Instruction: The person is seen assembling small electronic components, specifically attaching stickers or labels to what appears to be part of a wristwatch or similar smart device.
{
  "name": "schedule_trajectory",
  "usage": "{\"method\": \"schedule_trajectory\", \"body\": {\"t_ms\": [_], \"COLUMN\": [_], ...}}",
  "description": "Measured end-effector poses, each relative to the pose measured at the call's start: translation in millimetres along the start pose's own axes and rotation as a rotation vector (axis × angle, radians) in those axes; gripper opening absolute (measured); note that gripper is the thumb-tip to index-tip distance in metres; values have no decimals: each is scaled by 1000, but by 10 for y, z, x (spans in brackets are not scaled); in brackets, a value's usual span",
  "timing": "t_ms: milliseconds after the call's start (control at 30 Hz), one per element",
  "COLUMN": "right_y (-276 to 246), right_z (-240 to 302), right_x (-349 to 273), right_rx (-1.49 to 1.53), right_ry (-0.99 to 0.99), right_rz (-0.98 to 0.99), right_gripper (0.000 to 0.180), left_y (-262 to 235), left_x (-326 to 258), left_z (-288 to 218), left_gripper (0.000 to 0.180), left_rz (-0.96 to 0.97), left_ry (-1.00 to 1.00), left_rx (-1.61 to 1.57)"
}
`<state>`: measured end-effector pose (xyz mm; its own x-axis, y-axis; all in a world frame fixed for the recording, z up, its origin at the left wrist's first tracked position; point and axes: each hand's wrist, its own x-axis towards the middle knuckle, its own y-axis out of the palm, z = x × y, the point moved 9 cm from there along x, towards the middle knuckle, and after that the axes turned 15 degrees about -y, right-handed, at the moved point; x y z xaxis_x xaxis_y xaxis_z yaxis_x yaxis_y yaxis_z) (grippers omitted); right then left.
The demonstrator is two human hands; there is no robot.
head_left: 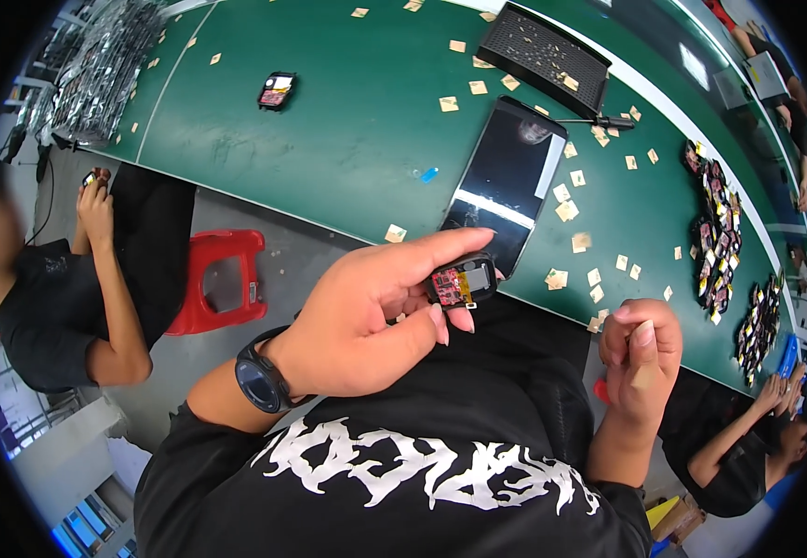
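Observation:
My left hand, a dark watch on its wrist, grips a small black device housing between thumb and fingers. The housing's inner side faces up and shows a red circuit board, a yellowish strip and a grey block. My right hand is raised at the right, apart from the housing, with its fingers curled and the thumb pressed to them. What its fingertips hold, if anything, is hidden. A small beige paper square shows against its palm side. Past my left hand lies a large black tablet-like screen on the table.
Beige paper squares are scattered over the green table. A black tray, a screwdriver and another housing lie farther off. Piled housings stand right. Co-workers sit either side; a red stool is left.

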<state>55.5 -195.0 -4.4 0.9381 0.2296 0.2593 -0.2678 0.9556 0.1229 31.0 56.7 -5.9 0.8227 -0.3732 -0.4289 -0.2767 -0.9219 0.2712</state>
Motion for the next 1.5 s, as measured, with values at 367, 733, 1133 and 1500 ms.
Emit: {"method": "schedule_trajectory", "body": {"t_ms": [367,733,1133,1500], "right_y": [383,329,419,429], "right_z": [-11,-19,-214,-244], "right_x": [86,-1,9,-31], "right_rx": [-252,-245,426,594], "right_ry": [51,100,399,443], "right_rz": [251,204,71,64], "right_gripper": [20,16,30,18], "left_y": [-154,-1594,-3424,-1746], "left_x": [-158,-219,-475,-371], "left_z": [-192,-90,-412,-788], "left_gripper": [51,35,40,43], "left_rz": [-166,-743,-1079,-1204], "left_ry": [220,189,119,303], "left_rx": [474,152,479,795]}}
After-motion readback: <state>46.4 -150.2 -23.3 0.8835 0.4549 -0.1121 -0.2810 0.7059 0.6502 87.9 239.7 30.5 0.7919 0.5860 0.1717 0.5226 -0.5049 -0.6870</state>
